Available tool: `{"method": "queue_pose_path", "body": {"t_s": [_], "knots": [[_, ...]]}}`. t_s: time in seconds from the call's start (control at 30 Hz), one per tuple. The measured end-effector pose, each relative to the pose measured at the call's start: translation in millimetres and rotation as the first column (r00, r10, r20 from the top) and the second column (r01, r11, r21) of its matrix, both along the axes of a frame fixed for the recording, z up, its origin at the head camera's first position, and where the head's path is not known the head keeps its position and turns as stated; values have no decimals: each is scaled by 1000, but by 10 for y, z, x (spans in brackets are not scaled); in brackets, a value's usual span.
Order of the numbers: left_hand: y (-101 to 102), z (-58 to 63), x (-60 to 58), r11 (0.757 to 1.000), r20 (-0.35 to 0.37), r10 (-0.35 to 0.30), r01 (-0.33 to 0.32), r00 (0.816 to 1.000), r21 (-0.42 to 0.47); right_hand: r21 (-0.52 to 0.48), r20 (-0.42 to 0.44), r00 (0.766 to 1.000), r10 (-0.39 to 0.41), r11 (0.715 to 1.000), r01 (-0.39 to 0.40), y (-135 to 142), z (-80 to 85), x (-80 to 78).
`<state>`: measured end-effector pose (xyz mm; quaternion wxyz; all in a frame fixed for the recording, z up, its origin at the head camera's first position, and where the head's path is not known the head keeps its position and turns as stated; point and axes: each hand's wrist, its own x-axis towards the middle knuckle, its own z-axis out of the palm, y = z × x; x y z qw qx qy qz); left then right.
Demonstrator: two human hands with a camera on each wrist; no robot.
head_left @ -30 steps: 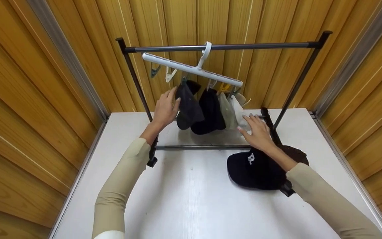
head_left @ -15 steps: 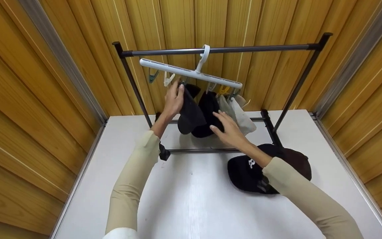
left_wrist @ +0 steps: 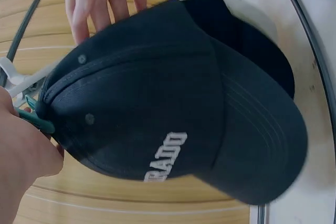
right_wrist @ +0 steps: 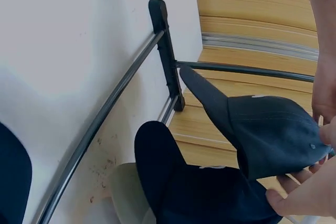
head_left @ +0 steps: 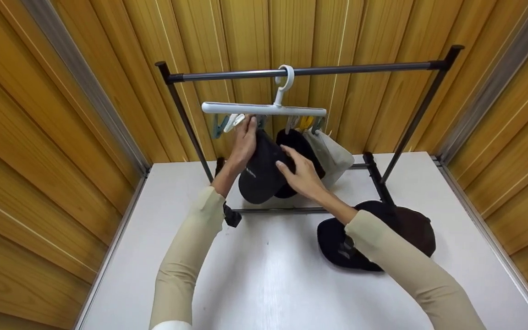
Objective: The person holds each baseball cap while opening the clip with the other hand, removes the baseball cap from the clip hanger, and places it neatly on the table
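A dark navy baseball cap [head_left: 259, 167] hangs from a green clip [left_wrist: 39, 121] on the white hanger [head_left: 250, 108]; white letters ending in "RADO" show on its front in the left wrist view. My left hand [head_left: 244, 144] is at the crown's top, where it pinches the green clip; its fingertips are partly hidden. With extended fingers, my right hand [head_left: 304, 176] touches the cap's side. Behind it hang a black cap [head_left: 294, 137] and a pale grey cap [head_left: 335, 156].
The hanger hooks over the bar [head_left: 355, 69] of a black rack. A white clip [head_left: 234, 122] and another green clip [head_left: 219, 127] hang unused at its left. A black cap [head_left: 335, 243] and a brown cap [head_left: 417, 229] lie on the white table [head_left: 264, 279], front right.
My left hand has moved up to the navy cap's clip. My right hand has moved left from the pale cap to the navy one. The hanger has swung level, and the navy cap's front has turned.
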<state>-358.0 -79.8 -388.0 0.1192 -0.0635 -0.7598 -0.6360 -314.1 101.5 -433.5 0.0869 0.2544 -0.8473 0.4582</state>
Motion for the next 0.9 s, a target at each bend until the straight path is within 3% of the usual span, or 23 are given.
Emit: {"method": "queue_pose_path", "body": {"t_s": [0.23, 0.4, 0.63, 0.9], "knots": [[32, 41, 39, 979, -83, -82, 96, 993, 182, -99, 1, 999, -40, 994, 40, -160, 28, -62], [-6, 42, 90, 984, -11, -57, 58, 998, 167, -142, 29, 999, -27, 989, 31, -221, 47, -65], [-12, 67, 106, 996, 52, 26, -30, 998, 82, -144, 156, 987, 38, 989, -15, -224, 118, -21], [-18, 78, 84, 984, 45, -11, 3, 999, 177, -206, 282, 956, 82, 978, -23, -244, 132, 77]]}}
